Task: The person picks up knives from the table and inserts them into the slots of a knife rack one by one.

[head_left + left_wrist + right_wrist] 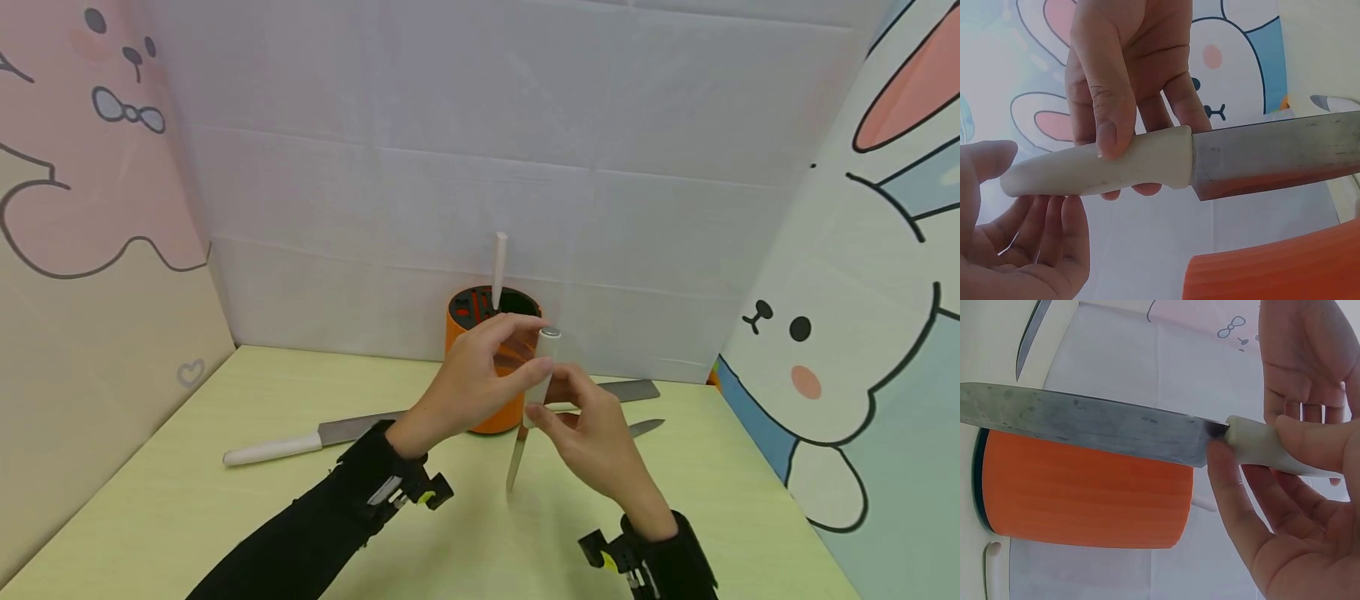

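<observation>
A kitchen knife with a white handle [542, 371] is held upright, blade [1085, 419] downward, before an orange round knife block [459, 333]. My right hand [596, 442] pinches the handle close to the blade, its thumb on one side and fingers on the other. At the butt end, my left hand [476, 379] has its thumb and fingers round the handle; the left wrist view shows those fingertips [1072, 209] touching it from below. Another white-handled knife [498, 271] stands in the block's slotted top.
On the left of the pale table [300, 533] lies a large knife [273, 450], its blade partly hidden behind my left arm. To the right lie a broad blade [633, 390] and a smaller pointed blade [647, 427], partly behind my right hand. White and cartoon-printed sheets surround the table.
</observation>
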`<state>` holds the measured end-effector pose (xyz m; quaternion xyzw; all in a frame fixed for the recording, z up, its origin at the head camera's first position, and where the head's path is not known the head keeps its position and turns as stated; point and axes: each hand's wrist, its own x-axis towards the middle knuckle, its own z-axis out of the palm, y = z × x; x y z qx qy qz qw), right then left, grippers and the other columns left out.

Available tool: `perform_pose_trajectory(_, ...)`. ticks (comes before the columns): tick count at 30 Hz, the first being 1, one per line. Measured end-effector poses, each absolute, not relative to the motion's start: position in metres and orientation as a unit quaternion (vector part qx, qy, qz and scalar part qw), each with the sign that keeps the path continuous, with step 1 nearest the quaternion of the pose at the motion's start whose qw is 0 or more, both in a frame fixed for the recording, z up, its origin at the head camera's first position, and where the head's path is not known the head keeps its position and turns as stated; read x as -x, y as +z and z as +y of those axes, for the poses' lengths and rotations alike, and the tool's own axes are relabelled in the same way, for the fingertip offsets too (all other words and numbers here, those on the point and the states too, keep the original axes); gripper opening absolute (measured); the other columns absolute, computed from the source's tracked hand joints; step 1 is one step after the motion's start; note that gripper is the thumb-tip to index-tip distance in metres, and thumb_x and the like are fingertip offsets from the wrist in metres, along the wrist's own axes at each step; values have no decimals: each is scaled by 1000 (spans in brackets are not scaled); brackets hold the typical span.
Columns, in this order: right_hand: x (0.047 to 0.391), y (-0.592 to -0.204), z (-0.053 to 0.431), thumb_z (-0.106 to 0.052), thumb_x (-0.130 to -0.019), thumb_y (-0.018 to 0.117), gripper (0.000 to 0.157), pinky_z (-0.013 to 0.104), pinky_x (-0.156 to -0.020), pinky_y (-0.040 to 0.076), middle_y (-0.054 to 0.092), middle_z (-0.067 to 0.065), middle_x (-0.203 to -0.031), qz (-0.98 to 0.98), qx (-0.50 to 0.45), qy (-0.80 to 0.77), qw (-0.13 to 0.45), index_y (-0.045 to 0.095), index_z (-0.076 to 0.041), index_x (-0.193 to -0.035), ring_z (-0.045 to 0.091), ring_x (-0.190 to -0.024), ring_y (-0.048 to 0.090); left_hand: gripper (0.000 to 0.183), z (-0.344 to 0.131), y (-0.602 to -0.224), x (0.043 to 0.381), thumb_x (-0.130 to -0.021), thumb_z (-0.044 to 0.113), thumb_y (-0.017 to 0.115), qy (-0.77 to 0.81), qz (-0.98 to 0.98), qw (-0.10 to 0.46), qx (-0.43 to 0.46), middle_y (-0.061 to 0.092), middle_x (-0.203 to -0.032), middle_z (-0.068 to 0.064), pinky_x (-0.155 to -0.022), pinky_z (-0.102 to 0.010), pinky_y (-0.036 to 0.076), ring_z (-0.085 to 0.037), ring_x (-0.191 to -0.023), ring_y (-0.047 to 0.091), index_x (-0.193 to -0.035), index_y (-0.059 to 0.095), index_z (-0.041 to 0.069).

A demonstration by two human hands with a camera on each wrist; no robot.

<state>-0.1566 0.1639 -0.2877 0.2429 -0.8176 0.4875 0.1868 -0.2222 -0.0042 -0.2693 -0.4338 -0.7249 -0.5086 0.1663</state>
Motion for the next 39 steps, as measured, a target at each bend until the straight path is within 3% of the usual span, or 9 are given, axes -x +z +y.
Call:
perform_pose_trajectory(12, 156, -287, 163, 2, -85, 68, 37, 34, -76, 56, 65, 11, -95, -815, -246, 492, 184, 55, -7, -119, 24, -88, 64, 34, -2, -271, 223, -92, 26, 67, -513, -726, 169, 426, 59, -105, 6, -83, -26, 52, -7, -91, 59, -120, 59, 8)
perform_pose_trajectory(27, 155, -285, 165, 2, -86, 68, 38, 33, -77, 56, 64, 12, -97, -816, -241, 495, 177, 55, -6, -120, 24, -89, 63, 31, -1, -267, 224, -91, 25, 68, -505, -719, 178, 442, 59, -105, 5, -82, -25, 53, -6, -90, 59, -118, 60, 13)
perform_pose_trajectory(39, 154, -281, 169, -3, -87, 69, 37, 32, -75, 57, 63, 9, -104, -817, -258, 480, 189, 55, -6, -121, 21, -94, 61, 29, -2, -248, 216, -91, 16, 68, -508, -716, 179, 444, 60, -102, 1, -80, -28, 54, -10, -88, 59, -118, 59, 10)
